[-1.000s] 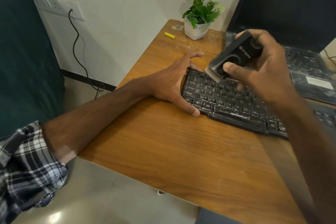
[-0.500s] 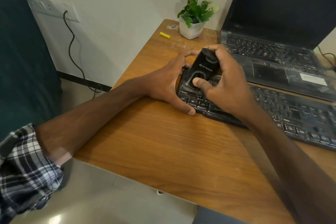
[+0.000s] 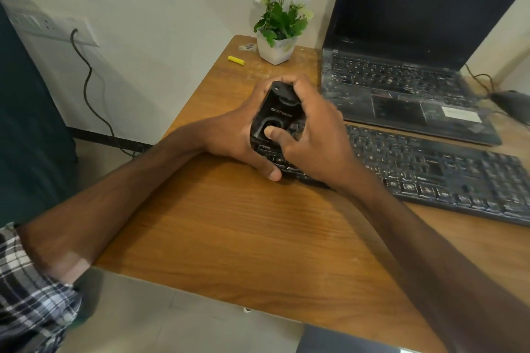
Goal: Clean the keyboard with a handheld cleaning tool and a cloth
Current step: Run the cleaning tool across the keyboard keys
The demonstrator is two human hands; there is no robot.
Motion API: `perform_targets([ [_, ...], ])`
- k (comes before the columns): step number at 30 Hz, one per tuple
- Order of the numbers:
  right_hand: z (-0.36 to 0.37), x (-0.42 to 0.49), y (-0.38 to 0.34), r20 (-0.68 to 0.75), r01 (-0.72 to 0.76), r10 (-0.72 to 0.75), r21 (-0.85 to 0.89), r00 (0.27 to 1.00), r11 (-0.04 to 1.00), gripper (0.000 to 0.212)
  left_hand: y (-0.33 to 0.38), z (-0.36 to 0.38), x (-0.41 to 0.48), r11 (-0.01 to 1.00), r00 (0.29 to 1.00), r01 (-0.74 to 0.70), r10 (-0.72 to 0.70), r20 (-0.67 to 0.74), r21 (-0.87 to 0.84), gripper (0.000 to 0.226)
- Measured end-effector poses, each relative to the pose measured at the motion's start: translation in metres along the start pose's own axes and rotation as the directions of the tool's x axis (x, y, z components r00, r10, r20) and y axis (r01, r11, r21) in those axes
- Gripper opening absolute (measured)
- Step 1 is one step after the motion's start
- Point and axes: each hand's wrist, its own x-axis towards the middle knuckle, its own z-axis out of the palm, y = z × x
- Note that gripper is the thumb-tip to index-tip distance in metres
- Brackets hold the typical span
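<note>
A black keyboard (image 3: 436,169) lies across the wooden desk (image 3: 229,232) in front of a laptop. My right hand (image 3: 312,135) grips a black handheld cleaning tool (image 3: 276,114), thumb on its lower front, and holds it down on the keyboard's left end. My left hand (image 3: 238,140) wraps the keyboard's left edge, its thumb on the front edge and its fingers behind the tool. No cloth is in view.
An open black laptop (image 3: 401,89) stands behind the keyboard. At the desk's far corner are a white pot of flowers (image 3: 276,46) and a small yellow object (image 3: 235,60). A black cable (image 3: 89,89) hangs from a wall socket on the left.
My right hand brought the tool down from above the keyboard onto its left end, close to my left hand. The left hand kept its hold on the keyboard's edge.
</note>
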Motion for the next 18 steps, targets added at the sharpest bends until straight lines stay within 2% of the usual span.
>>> perform_targets([
  [2,0.001,0.002,0.005,0.000,-0.100,0.102,0.172,0.995,0.980,0.062,-0.003,-0.002,-0.001,0.999,1.000,0.030,-0.030,0.007,-0.041,0.151],
  [5,-0.003,0.003,0.009,0.062,-0.252,0.255,0.494,0.965,0.832,0.060,-0.003,-0.004,-0.005,0.994,0.996,0.092,-0.091,0.012,-0.066,0.154],
  [7,-0.009,0.003,0.008,0.073,-0.285,0.297,0.569,0.952,0.772,0.059,0.000,-0.003,-0.006,0.994,0.995,0.103,-0.102,0.011,-0.039,0.151],
  [14,-0.021,0.005,0.011,0.044,-0.263,0.287,0.551,0.957,0.792,0.058,0.000,-0.019,-0.015,0.990,0.982,0.141,-0.142,0.121,0.018,0.147],
  [18,-0.029,0.004,0.015,0.084,-0.248,0.235,0.435,0.968,0.866,0.058,0.001,-0.019,-0.016,0.978,0.977,0.192,-0.198,0.078,0.077,0.147],
])
